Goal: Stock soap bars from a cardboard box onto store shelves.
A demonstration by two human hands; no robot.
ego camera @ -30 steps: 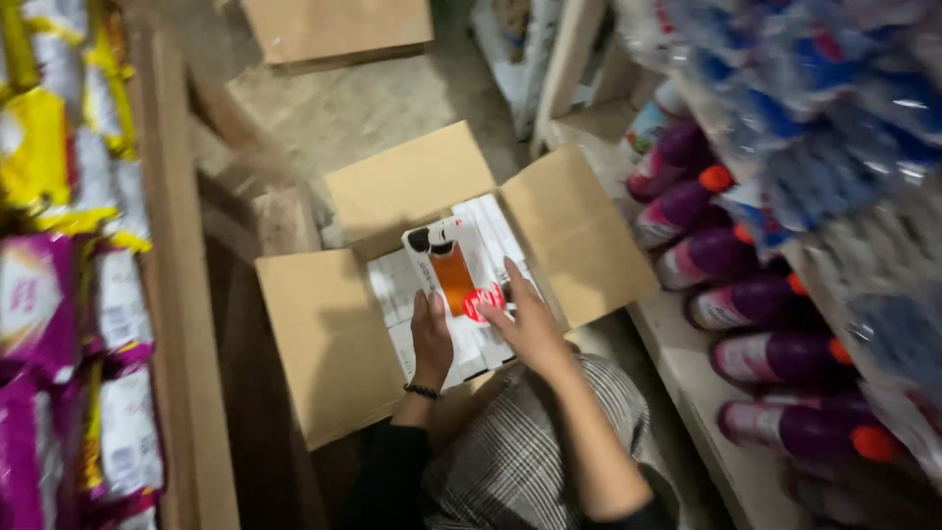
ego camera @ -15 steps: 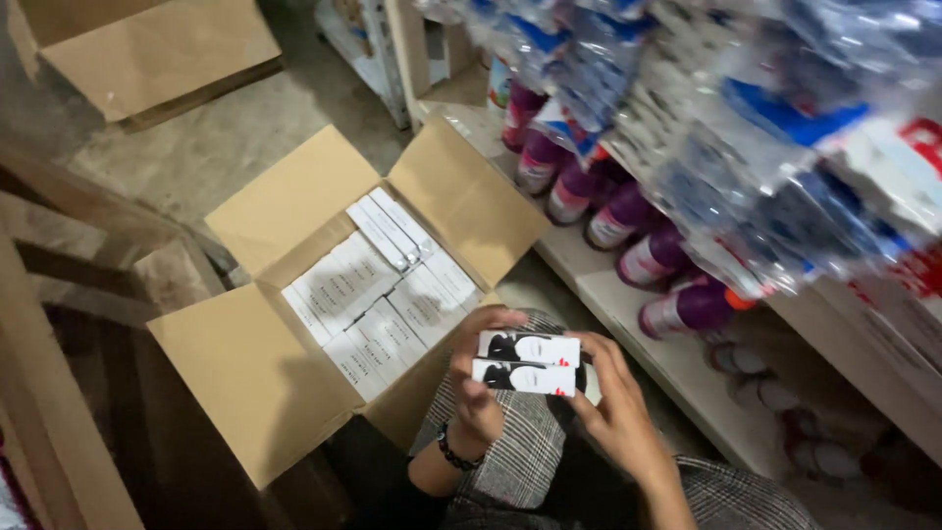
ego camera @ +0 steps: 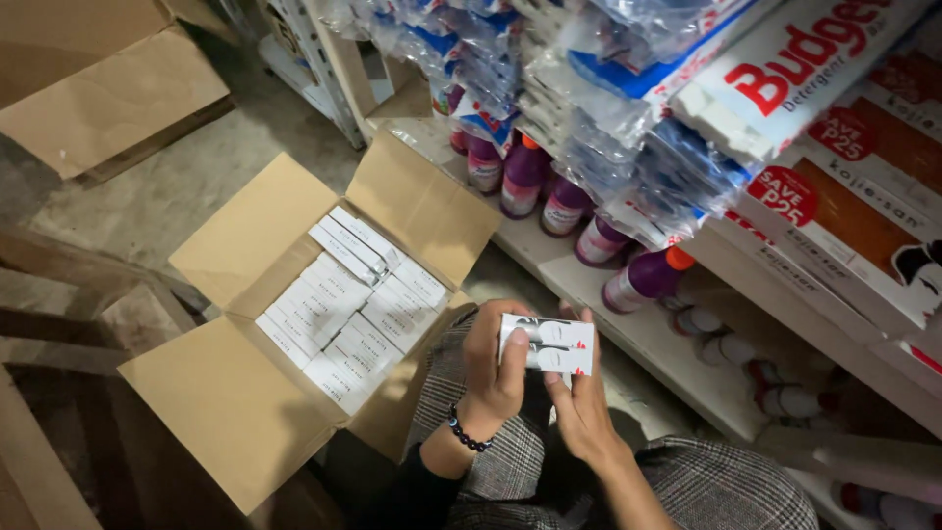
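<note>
Both my hands hold a small stack of flat white product boxes (ego camera: 549,344) with black and red print, above my checked-trouser lap. My left hand (ego camera: 494,371), with a dark bead bracelet at the wrist, grips the stack's left end. My right hand (ego camera: 581,412) supports it from below on the right. Left of my knees sits an open brown cardboard carton (ego camera: 235,393), flaps spread, packed with several rows of the same white boxes (ego camera: 343,309).
A low wooden shelf (ego camera: 648,339) runs along the right with purple bottles (ego camera: 525,177) and an orange-capped bottle (ego camera: 643,280). Plastic-wrapped packs (ego camera: 628,108) and large soap cartons (ego camera: 863,186) fill the shelves above. Another cardboard box (ego camera: 98,88) lies top left on the concrete floor.
My hands lifted the white boxes out of the carton and brought them over my lap. My view swung right toward the shelves.
</note>
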